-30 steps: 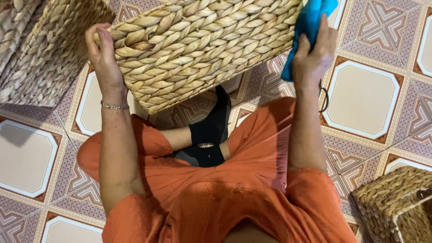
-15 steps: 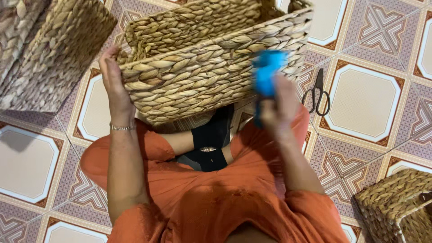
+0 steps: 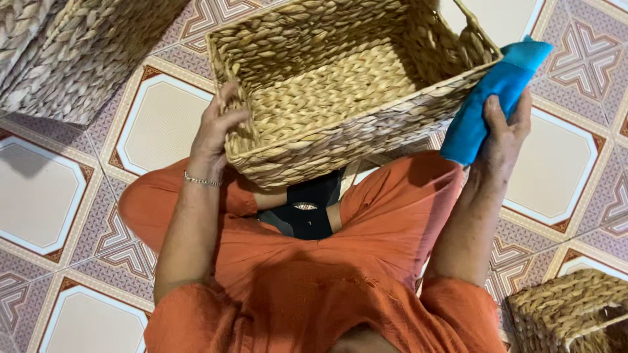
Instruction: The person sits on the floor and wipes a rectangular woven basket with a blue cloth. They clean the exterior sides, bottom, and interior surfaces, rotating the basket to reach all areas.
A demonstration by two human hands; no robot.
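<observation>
A rectangular woven straw basket [image 3: 340, 91] rests tilted over my lap, its open top facing me and its inside bare. My left hand [image 3: 219, 131] grips the basket's near left corner, thumb on the rim. My right hand [image 3: 505, 134] holds a folded blue cloth [image 3: 487, 98] pressed against the basket's right outer side. A thin bracelet sits on my left wrist. I sit cross-legged in orange clothes on a patterned tile floor.
A larger woven basket [image 3: 72, 52] lies at the upper left on the floor. Another small woven basket [image 3: 569, 314] stands at the lower right corner. Patterned tiles [image 3: 39, 196] surround my legs on both sides.
The basket has tipped so its open inside now faces me. My right hand with the blue cloth moved from the basket's front out to its right side. Scissors on the floor are out of sight.
</observation>
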